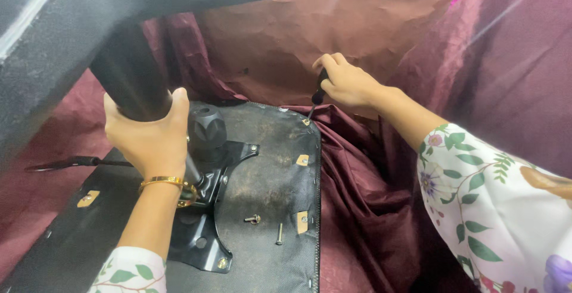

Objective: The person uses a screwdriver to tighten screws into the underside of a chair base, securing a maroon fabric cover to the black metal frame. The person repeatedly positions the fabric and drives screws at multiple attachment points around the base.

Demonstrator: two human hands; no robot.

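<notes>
An upturned chair seat (271, 180) lies before me, its black fabric underside facing up. A black metal mechanism plate (205, 233) with a round knob (207, 126) is fixed to it. My left hand (149, 135) wraps around the thick black column (128, 78) rising from that plate. My right hand (345, 81) holds a black-handled screwdriver (317, 96), its tip set at a bracket on the seat's far corner (305, 121). Two loose screws (267, 226) rest on the seat fabric.
Maroon cloth (369, 198) is draped around and under the seat, with brown paper (310, 37) behind. A black lever (71, 163) sticks out to the left. A large dark chair part (53, 25) looms at the upper left.
</notes>
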